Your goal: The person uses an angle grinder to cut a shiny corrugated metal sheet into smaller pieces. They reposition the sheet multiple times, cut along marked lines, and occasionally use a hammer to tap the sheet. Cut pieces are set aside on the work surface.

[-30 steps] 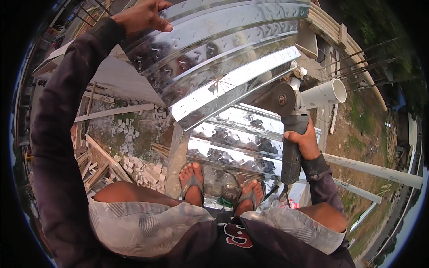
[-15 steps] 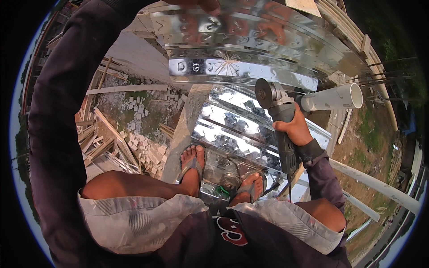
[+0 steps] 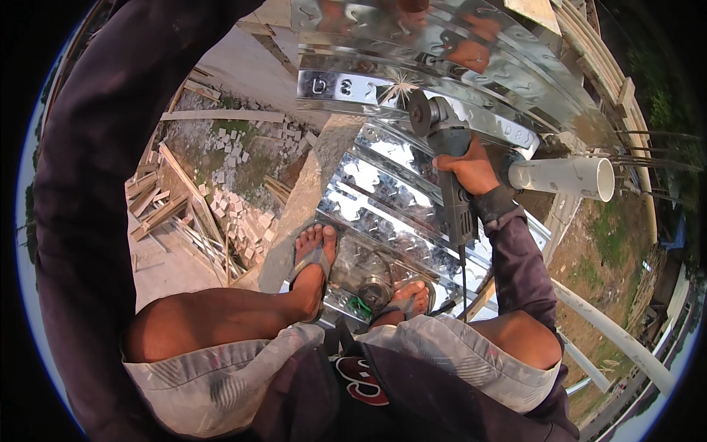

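My right hand (image 3: 475,168) is closed around the body of a grey angle grinder (image 3: 451,144), its cord trailing down toward my knees. The cutting disc (image 3: 420,113) overlaps the front rib of an embossed, shiny metal decking sheet (image 3: 486,121); whether it touches is unclear. Bright glare shows on that rib, just left of the disc. My left arm (image 3: 88,169) reaches up past the top edge, and the hand itself is out of sight. Reddish reflections show on the raised sheet. Beneath the grinder lies more ribbed decking (image 3: 383,191).
Between my sandalled feet sits a round metallic object (image 3: 374,291) with something green beside it. A white pipe (image 3: 563,178) stands right of the grinder, near protruding rebar (image 3: 648,151). Beyond the concrete edge (image 3: 294,214), broken blocks (image 3: 239,221) and timber (image 3: 158,214) lie on lower ground.
The grinder has moved up and slightly left, bringing its disc over the sheet's front rib. My left hand has left the top edge of the view. The view has shifted slightly.
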### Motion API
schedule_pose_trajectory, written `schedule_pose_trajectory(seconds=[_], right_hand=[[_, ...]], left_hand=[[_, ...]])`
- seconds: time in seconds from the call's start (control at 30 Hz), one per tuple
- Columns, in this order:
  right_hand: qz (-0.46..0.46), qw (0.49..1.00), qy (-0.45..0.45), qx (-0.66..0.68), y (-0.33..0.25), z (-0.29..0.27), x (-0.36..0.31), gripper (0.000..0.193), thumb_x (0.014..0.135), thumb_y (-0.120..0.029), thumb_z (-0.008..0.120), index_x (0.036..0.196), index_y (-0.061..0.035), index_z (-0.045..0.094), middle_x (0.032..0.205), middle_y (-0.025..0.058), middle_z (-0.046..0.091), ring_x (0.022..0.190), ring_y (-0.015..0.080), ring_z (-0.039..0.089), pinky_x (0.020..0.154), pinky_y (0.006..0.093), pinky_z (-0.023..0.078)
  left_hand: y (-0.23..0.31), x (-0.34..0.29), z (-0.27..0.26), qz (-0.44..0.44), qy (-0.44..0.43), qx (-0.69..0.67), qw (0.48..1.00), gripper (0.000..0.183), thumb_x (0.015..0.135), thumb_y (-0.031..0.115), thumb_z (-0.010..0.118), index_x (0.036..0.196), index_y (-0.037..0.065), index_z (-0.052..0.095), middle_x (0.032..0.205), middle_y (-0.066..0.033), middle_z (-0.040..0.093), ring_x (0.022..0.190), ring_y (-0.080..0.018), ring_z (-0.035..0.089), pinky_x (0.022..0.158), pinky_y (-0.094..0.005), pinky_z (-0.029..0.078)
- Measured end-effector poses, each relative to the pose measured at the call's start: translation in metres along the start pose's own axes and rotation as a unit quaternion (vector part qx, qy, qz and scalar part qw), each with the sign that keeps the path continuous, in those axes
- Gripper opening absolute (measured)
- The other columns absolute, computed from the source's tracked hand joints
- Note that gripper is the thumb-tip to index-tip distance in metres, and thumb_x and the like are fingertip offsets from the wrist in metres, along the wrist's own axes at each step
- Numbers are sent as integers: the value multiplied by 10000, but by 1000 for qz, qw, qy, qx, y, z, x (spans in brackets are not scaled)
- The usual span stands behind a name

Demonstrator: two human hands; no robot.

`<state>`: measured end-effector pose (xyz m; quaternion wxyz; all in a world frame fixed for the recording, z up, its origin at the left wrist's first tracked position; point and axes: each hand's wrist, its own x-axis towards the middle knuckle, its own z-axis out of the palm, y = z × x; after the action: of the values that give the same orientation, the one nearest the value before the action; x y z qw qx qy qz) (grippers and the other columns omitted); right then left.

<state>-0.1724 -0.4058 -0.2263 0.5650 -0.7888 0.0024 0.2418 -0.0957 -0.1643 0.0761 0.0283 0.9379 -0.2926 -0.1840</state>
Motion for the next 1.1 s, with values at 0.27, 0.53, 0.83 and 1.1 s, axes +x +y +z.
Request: schedule_pose_trajectory(seconds=[0.27,0.53,0.83,1.1], right_hand=[[-8,1000,-16,-20,4,-2,11,861,657,-138,874,1348,89,413,1140,179,649,993,264,657,869,355,547],[-2,999,-18,-34,13,2,18,880,643,-150,883,1346,96,415,1166,185,639,1020,267,649,878,362,549],[-4,999,-11,-31,5,4,13,815,651,-93,875,1315,95,440,1130,173,658,977,257,661,852,362,557],[-14,999,-6,-31,9,4,14,699,701,-89,861,1276,51,491,1076,113,663,910,201,647,825,336,543]], left_hand=[[1,-1,2,-7,-23,-10,1000,281,857,-38,614,1129,-56,679,882,-170,701,727,-210,651,627,-344,557],[-3,-5,3,42,-11,-29,999,381,848,-96,532,1202,-52,665,994,-199,706,822,-242,667,718,-353,585],[6,-19,-8,33,-30,-29,999,343,892,-67,559,1221,-53,657,1091,-219,703,921,-254,672,826,-357,579],[3,-21,-8,54,-27,-56,997,353,908,-44,587,1257,-57,633,1154,-230,686,989,-267,663,896,-360,565]])
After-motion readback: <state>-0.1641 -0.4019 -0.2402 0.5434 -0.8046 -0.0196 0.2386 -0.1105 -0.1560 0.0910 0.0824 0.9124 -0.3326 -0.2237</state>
